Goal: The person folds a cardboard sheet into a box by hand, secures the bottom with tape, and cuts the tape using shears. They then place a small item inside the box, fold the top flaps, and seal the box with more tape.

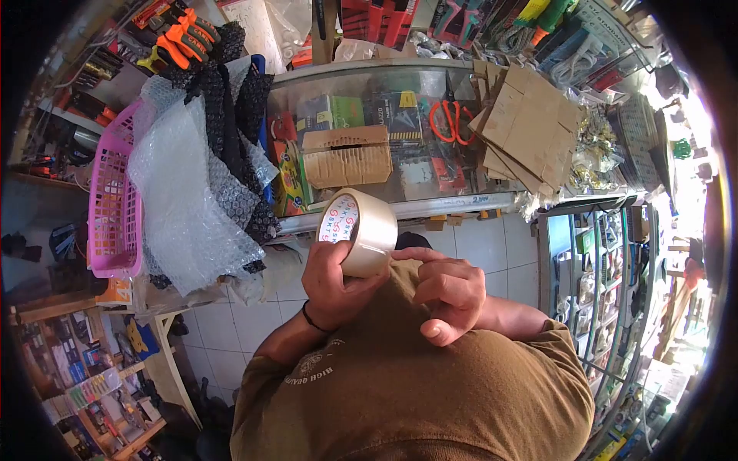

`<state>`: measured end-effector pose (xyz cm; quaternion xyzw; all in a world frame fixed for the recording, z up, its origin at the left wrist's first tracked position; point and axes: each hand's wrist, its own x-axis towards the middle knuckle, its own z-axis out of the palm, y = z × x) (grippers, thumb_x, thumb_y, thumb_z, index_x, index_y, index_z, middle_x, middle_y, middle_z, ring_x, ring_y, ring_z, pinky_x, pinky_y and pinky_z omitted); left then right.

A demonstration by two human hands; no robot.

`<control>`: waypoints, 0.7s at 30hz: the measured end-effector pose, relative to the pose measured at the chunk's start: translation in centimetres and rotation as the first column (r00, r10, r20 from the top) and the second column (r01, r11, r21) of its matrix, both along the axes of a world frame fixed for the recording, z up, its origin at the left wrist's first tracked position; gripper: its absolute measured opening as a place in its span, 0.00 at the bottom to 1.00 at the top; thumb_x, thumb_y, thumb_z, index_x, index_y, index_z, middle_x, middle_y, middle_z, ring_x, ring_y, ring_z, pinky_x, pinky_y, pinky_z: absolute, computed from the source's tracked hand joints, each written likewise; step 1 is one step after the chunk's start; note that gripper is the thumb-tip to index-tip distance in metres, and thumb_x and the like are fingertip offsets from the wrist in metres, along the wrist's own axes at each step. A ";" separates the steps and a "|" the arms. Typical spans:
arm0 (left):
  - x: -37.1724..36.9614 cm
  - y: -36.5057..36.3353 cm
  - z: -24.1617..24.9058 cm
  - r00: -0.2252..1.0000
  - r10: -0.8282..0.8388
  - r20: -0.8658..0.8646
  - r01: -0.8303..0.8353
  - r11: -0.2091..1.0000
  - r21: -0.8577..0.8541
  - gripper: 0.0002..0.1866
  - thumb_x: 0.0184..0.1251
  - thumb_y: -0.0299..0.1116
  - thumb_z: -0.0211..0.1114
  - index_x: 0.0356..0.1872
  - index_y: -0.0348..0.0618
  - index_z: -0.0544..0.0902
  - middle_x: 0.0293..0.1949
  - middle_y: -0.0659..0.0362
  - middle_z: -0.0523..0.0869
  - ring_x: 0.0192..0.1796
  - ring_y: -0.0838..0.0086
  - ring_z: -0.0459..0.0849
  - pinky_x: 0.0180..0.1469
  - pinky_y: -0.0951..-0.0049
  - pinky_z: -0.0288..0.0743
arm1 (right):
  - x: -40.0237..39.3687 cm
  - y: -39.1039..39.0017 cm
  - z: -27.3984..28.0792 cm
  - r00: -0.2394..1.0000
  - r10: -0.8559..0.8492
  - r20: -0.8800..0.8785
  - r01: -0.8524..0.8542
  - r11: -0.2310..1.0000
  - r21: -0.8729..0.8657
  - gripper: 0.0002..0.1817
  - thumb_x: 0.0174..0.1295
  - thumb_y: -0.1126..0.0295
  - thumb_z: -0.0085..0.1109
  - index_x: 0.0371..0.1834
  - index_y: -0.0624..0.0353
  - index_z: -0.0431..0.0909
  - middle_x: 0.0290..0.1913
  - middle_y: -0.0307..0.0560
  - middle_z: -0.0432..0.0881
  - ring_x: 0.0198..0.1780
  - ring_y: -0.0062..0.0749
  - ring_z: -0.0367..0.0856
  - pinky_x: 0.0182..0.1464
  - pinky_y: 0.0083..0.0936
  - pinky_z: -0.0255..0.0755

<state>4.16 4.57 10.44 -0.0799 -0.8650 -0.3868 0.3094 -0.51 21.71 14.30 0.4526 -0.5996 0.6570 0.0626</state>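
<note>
Tape roll [377, 244]: one | left hand [332, 280]: gripping it | right hand [448, 296]: fingers partly curled, touching tape

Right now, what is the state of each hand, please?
Left hand: closed on a wide, glossy tan tape roll.
Right hand: partly open, gripping nothing visible, index finger at the roll's side.

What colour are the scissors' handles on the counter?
The handles are orange-red, showing best in the head view, on the glass counter.
</note>
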 end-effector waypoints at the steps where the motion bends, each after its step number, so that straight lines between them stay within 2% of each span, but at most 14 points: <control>1: 0.0 0.1 -0.1 1.000 0.000 -0.031 0.000 1.000 0.004 0.31 0.35 0.32 0.79 0.42 0.37 0.70 0.30 0.53 0.77 0.28 0.59 0.76 0.28 0.64 0.71 | 0.0 0.0 0.0 1.000 -0.002 0.000 0.002 1.000 -0.001 0.19 0.53 0.56 0.62 0.19 0.61 0.71 0.12 0.39 0.63 0.13 0.32 0.65 0.49 0.46 0.75; 2: 0.0 0.1 -0.3 1.000 -0.002 -0.031 0.002 1.000 0.003 0.31 0.35 0.32 0.79 0.42 0.37 0.70 0.30 0.53 0.77 0.28 0.59 0.76 0.28 0.64 0.71 | 0.0 0.1 0.1 1.000 0.010 0.029 -0.010 1.000 -0.006 0.19 0.53 0.56 0.61 0.19 0.61 0.71 0.12 0.39 0.64 0.13 0.31 0.65 0.49 0.46 0.75; 4: 0.3 0.1 -0.8 0.999 0.038 0.009 -0.038 0.999 0.009 0.28 0.37 0.33 0.78 0.40 0.36 0.74 0.35 0.53 0.80 0.34 0.65 0.82 0.35 0.70 0.76 | 0.1 0.1 0.1 0.998 0.023 0.059 -0.022 1.000 -0.013 0.19 0.54 0.56 0.60 0.19 0.61 0.71 0.12 0.39 0.64 0.13 0.31 0.65 0.49 0.46 0.75; 11: 0.3 0.2 -0.4 0.999 0.033 0.038 -0.032 0.999 -0.024 0.31 0.36 0.33 0.79 0.42 0.35 0.72 0.35 0.52 0.80 0.34 0.65 0.82 0.34 0.70 0.76 | 0.0 0.5 -0.2 0.989 0.044 0.141 -0.037 0.998 -0.049 0.19 0.55 0.56 0.58 0.18 0.60 0.71 0.12 0.39 0.65 0.14 0.30 0.67 0.50 0.46 0.74; 13: 0.2 0.1 -0.6 1.000 0.026 -0.009 -0.027 0.999 -0.048 0.32 0.36 0.33 0.79 0.44 0.35 0.71 0.35 0.52 0.80 0.33 0.65 0.82 0.34 0.70 0.76 | 0.0 0.5 -0.2 0.984 0.059 0.167 -0.049 0.997 -0.060 0.19 0.55 0.56 0.58 0.18 0.60 0.70 0.12 0.39 0.66 0.14 0.30 0.68 0.51 0.46 0.74; 16: 0.4 0.0 -0.5 0.998 0.025 0.054 -0.023 0.999 -0.035 0.33 0.36 0.34 0.80 0.44 0.35 0.71 0.35 0.52 0.80 0.34 0.67 0.83 0.34 0.71 0.77 | 0.1 0.3 -0.1 0.972 0.066 0.226 -0.040 0.992 -0.117 0.19 0.57 0.57 0.56 0.17 0.60 0.70 0.13 0.39 0.67 0.15 0.29 0.68 0.50 0.47 0.74; 19: 0.4 0.1 -0.6 0.999 0.033 0.036 -0.032 0.999 -0.023 0.33 0.37 0.34 0.80 0.45 0.35 0.70 0.35 0.52 0.81 0.35 0.68 0.83 0.34 0.72 0.77 | 0.1 0.0 -0.2 0.957 0.059 0.284 -0.006 0.983 -0.185 0.20 0.59 0.57 0.54 0.16 0.61 0.69 0.14 0.39 0.67 0.16 0.28 0.69 0.50 0.47 0.74; 21: 0.5 0.3 -1.2 0.998 0.036 0.053 -0.037 0.999 0.011 0.33 0.37 0.35 0.80 0.45 0.35 0.70 0.36 0.52 0.81 0.35 0.69 0.83 0.35 0.72 0.77 | 0.0 -0.2 -0.4 0.956 0.034 0.293 0.029 0.978 -0.207 0.25 0.63 0.51 0.49 0.17 0.62 0.68 0.11 0.35 0.63 0.14 0.21 0.61 0.45 0.49 0.76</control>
